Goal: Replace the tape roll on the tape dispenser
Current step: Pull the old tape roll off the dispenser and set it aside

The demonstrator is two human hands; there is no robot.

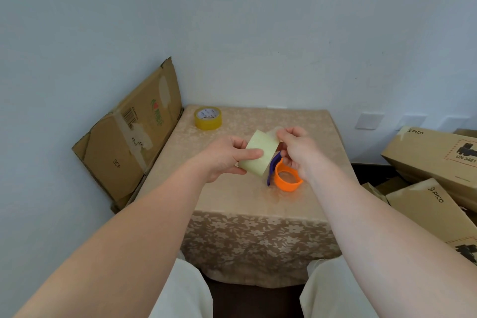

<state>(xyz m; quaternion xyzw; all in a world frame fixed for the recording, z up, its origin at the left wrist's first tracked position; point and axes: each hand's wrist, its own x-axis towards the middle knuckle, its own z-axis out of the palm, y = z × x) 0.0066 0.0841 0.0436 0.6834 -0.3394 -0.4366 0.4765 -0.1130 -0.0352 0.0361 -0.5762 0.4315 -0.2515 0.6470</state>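
Note:
A pale clear tape roll is held above the table, gripped at its left side by my left hand. My right hand pinches the roll's upper right edge, where a loose tape end shows, and its lower fingers hold the orange and purple tape dispenser, which hangs just below the roll. A second, yellow tape roll lies flat at the table's far left corner.
The small table has a beige floral cloth and stands against a white wall. A flattened cardboard box leans at the left. Stacked cardboard boxes lie at the right. My knees are under the near edge.

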